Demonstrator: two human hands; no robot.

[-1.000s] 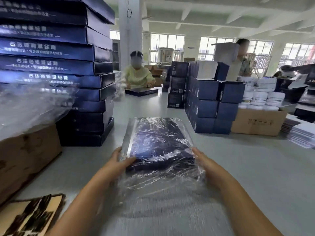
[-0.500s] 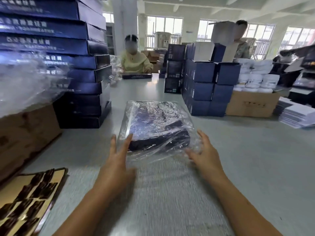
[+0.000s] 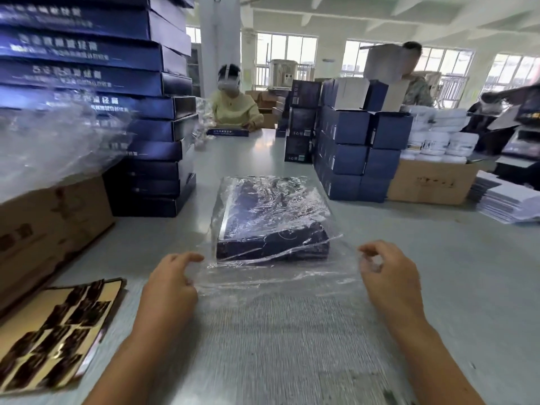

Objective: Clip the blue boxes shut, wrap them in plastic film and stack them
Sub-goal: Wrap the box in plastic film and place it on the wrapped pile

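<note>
Plastic film [image 3: 277, 280] pinched in left grip [image 3: 172, 285] and right grip [image 3: 388, 276]; blue box [image 3: 271, 229] just beyond, between.

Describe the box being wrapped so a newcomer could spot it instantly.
Start at the grey table, between the tall stack of flat blue boxes and the cube-box pile. The box lies alone mid-table; unlike its stacked neighbours, loose plastic film spills off its near end.

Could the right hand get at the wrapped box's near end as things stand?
Probably yes: the right hand lies close to the box, only loose film between them, though its fingers seem to pinch that film.
</note>
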